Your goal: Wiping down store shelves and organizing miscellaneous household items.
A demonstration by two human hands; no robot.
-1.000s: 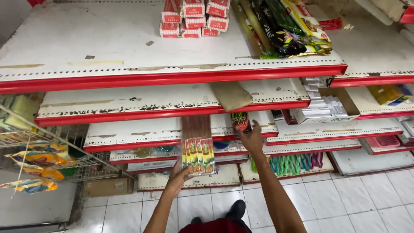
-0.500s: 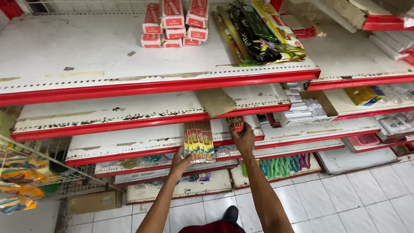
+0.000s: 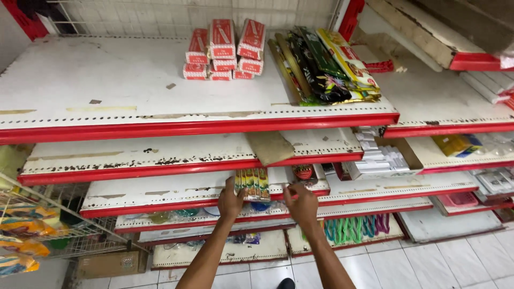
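Both arms are reaching forward over the third shelf [image 3: 160, 192] of a white rack with red edges. The left hand [image 3: 231, 200] is gripping the left edge of a flat card of small colourful packets [image 3: 252, 184], fingers wrapped round it, and the card is lying on that shelf close to its red front lip. The right hand [image 3: 301, 203] is hovering just beside the card's right side, fingers loosely spread and curled, holding nothing, thumb pointing toward the packets. Up on the top shelf, red and white boxes [image 3: 222, 49] are sitting stacked, with long dark and yellow packets [image 3: 326, 67] lying beside them. A piece of brown cardboard [image 3: 269, 147] is lying on the second shelf, a wire basket [image 3: 48, 230] is showing at far left
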